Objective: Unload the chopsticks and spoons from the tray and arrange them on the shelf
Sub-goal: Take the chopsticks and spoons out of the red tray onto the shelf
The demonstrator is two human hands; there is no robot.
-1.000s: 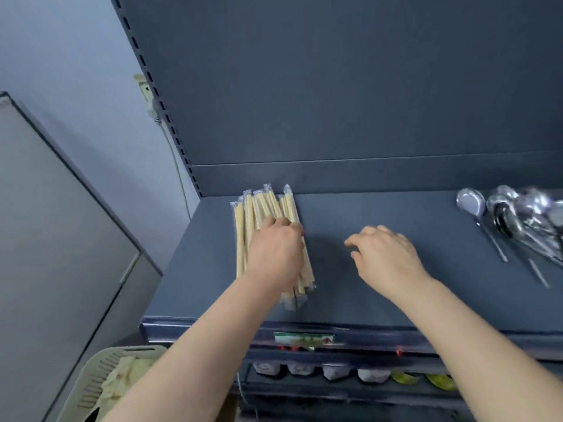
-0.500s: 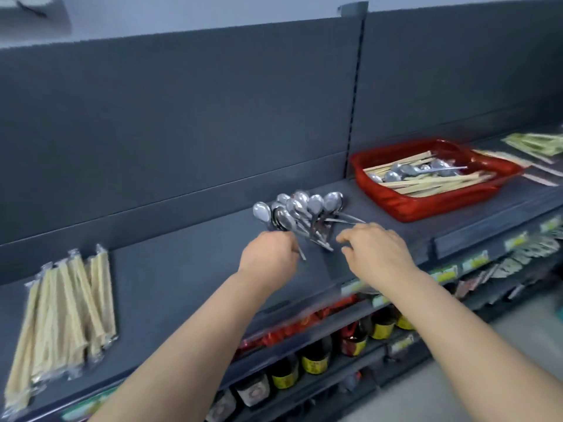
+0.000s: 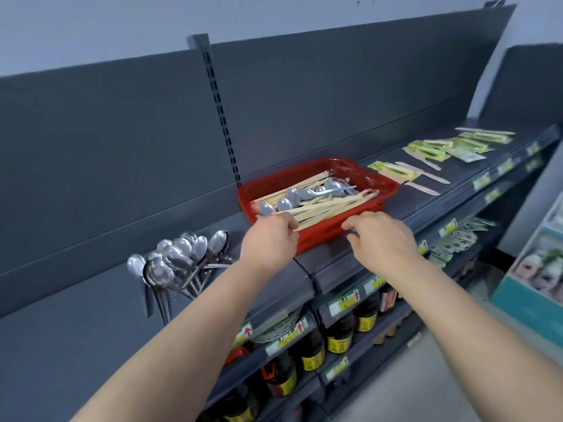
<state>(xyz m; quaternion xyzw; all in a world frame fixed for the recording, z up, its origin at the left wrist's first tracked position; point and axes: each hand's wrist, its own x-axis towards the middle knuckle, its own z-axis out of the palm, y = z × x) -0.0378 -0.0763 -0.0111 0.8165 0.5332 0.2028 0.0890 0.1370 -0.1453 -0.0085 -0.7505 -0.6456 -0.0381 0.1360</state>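
Both hands are up at the near edge of the red tray (image 3: 387,190), which sits on the shelf (image 3: 426,205) and is still loaded with a mixed heap of chopsticks (image 3: 329,205) and spoons (image 3: 300,194).

The left hand (image 3: 268,243) has its fingers (image 3: 289,228) curled in over the near rim, right where the chopstick ends poke toward them. They look pinched on a stick or two, but honestly I can't tell if anything is really caught between them. The right hand (image 3: 380,239) is loosely bent with nothing in it, fingertips resting at or just over the front wall of the tray, just to the right of the other hand.

What could go sideways, in my view:
- The sticks and spoons are all tangled together just past the fingertips. Pull one stick and you'll probably drag a spoon along, and it could flip over the rim and down past the jars (image 3: 338,342) on the lower shelves.
- The tray sits close to the front lip. If the right hand leans on that wall, the tray could slide or tip toward the person.
- The spoon pile (image 3: 179,260) already laid out is down and left of the left fingers, near the forearm. A careless swing back that way could scatter it.
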